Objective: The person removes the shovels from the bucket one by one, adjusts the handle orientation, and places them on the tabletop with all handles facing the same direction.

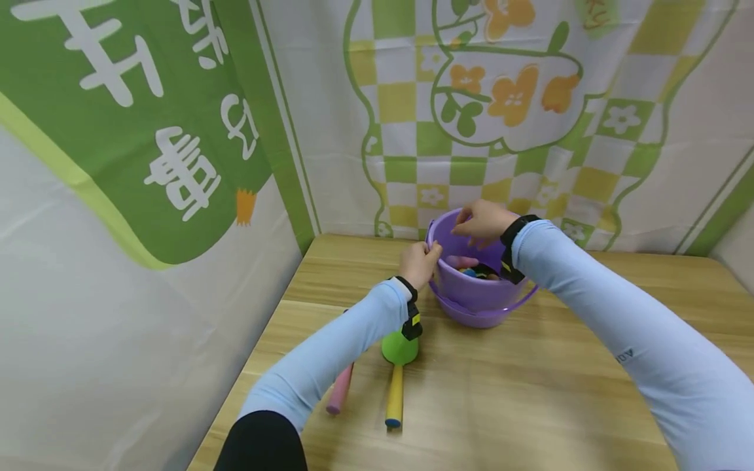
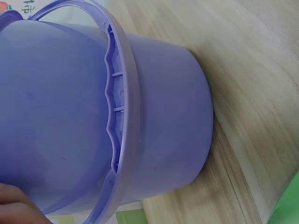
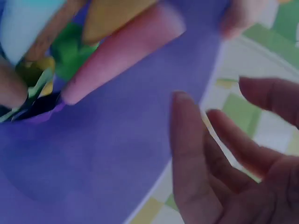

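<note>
A purple bucket stands upright on the wooden table, its handle hanging down around the outside. My left hand grips the bucket's left rim, and a bit of it shows at the lower corner of the left wrist view. Over the bucket's mouth hovers my right hand, fingers spread and loosely bent, with nothing between them in the right wrist view. Inside the bucket lie several colourful toys, among them a pink rod-like handle; the pile partly hides their shapes.
In front of the bucket lies a toy with a green cup-like head and a yellow handle. Beside it a pink handle shows, its other end covered by my left sleeve. Patterned cloth walls rise behind and to the left.
</note>
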Action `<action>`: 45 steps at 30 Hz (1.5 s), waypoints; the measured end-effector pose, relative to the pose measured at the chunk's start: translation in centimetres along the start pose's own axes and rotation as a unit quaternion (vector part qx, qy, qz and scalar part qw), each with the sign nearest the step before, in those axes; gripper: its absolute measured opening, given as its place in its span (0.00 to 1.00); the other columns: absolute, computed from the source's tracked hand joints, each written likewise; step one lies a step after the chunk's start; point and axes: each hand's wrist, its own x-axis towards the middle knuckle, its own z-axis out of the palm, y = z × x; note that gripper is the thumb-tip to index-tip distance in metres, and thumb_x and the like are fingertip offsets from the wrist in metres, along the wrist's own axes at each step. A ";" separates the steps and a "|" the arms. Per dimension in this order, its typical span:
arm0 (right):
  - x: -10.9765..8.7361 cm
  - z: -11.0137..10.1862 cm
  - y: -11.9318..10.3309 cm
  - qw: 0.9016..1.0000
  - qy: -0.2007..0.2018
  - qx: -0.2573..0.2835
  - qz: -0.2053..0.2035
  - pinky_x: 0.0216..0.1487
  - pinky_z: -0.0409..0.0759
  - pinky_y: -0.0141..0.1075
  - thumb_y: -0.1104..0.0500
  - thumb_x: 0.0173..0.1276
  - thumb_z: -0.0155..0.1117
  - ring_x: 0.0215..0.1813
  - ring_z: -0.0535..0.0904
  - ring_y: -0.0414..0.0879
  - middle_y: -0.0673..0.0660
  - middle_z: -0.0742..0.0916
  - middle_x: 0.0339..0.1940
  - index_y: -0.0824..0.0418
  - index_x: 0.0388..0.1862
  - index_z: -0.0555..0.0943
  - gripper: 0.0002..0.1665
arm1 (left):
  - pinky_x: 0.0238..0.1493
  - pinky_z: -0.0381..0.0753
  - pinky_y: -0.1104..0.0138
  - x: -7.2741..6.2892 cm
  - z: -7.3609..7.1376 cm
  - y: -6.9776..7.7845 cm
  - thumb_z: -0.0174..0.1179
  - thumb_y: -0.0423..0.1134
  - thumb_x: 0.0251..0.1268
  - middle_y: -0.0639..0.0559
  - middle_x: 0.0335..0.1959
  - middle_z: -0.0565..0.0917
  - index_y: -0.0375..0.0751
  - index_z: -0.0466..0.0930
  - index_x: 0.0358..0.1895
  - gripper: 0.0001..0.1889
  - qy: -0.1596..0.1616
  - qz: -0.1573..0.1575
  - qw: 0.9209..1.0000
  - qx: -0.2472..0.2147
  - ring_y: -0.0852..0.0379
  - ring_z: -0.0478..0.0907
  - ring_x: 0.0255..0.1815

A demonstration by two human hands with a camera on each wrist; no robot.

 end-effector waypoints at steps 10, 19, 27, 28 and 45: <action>2.0 2.0 -0.2 0.974 -0.217 -0.068 0.012 0.23 0.73 0.33 0.60 0.66 0.46 0.20 0.72 0.43 0.55 0.76 0.18 0.65 0.36 0.77 0.12 | 0.11 0.65 0.74 0.0 0.5 0.0 0.48 0.43 0.66 0.56 0.09 0.70 0.44 0.65 0.13 0.20 0.009 0.005 1.000 0.015 0.63 0.68 0.08; 2.8 3.4 0.1 0.945 -0.191 -0.266 0.023 0.24 0.67 0.32 0.61 0.54 0.52 0.25 0.71 0.44 0.51 0.77 0.21 0.58 0.22 0.73 0.04 | 0.11 0.67 0.73 -0.1 0.3 0.0 0.48 0.44 0.65 0.56 0.09 0.69 0.45 0.64 0.13 0.21 0.002 -0.004 1.000 0.004 0.62 0.68 0.08; 2.7 2.7 2.5 0.948 -0.099 -0.301 0.019 0.26 0.71 0.34 0.61 0.52 0.56 0.24 0.72 0.45 0.52 0.77 0.19 0.57 0.17 0.74 0.07 | 0.11 0.66 0.72 0.0 0.3 -0.2 0.48 0.44 0.67 0.55 0.10 0.70 0.44 0.65 0.14 0.20 -0.002 -0.002 1.000 -0.011 0.61 0.68 0.09; 2.4 2.4 2.6 0.948 -0.083 -0.307 0.016 0.29 0.73 0.36 0.62 0.53 0.55 0.25 0.72 0.46 0.53 0.78 0.21 0.58 0.17 0.73 0.07 | 0.11 0.66 0.72 0.1 0.3 -0.2 0.48 0.44 0.67 0.55 0.10 0.70 0.44 0.65 0.15 0.20 -0.001 -0.004 1.000 -0.013 0.61 0.68 0.09; 0.6 -1.0 1.9 0.952 0.020 -0.303 -0.033 0.27 0.76 0.41 0.70 0.50 0.52 0.26 0.76 0.52 0.60 0.80 0.22 0.66 0.21 0.74 0.04 | 0.11 0.67 0.72 0.0 0.4 -0.3 0.49 0.43 0.67 0.55 0.09 0.68 0.44 0.66 0.15 0.19 0.008 -0.007 1.000 -0.014 0.62 0.66 0.07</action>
